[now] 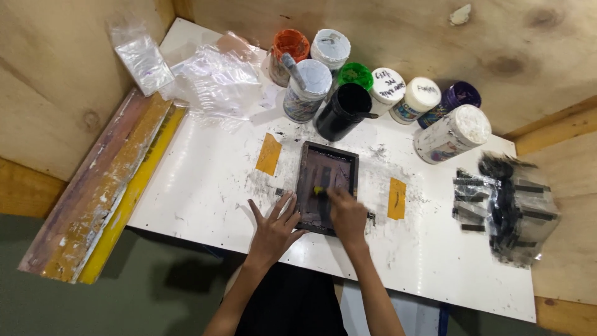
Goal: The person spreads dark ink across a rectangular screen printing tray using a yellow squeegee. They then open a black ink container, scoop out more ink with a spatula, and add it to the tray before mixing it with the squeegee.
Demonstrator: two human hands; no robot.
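White table (199, 186), dark-framed screen (326, 186) (ink-smeared mesh)

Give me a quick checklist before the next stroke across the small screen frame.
1. Left hand braces the frame: ok, fingers spread flat at the left edge of the small dark screen frame.
2. Right hand on the tool: ok, a small yellow-tipped tool lies on the mesh.
3. Frame flat on the white table: ok.
4. Frame sits between the two orange tape marks: ok.
5. Ink on the mesh: cannot tell.
6. Open black ink jar stands apart from the frame: ok.
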